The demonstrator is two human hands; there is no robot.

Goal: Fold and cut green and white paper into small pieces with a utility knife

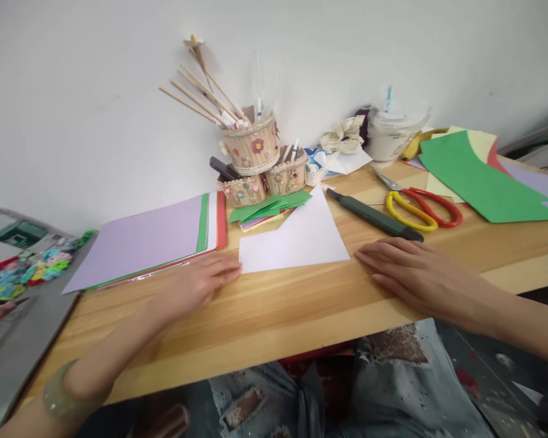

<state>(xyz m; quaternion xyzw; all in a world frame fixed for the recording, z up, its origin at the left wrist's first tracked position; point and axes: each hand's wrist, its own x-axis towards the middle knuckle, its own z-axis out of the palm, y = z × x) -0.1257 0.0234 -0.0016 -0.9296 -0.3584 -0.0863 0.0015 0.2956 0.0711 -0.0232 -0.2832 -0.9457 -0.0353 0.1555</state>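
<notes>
A pale, nearly white piece of paper (296, 240) with an irregular cut outline lies flat on the wooden table. My left hand (205, 280) rests at its lower left corner, fingers stretched out and fingertips at the paper's edge. On the other side, my right hand (404, 267) lies flat on the wood, fingers extended, just short of the sheet's lower right corner. A dark green pen-shaped tool (374, 216) lies just beyond the right hand. Scissors (418, 204) with one yellow and one red handle lie behind that. Neither hand holds anything.
Coloured sheets (150, 237) are stacked at left. Small green paper pieces (274, 207) lie before decorated pen holders (256, 146) with sticks. Back right stand a plastic cup (393, 137) and green cut paper (484, 176). Colourful crafted bits (27, 267) lie on a grey surface at far left.
</notes>
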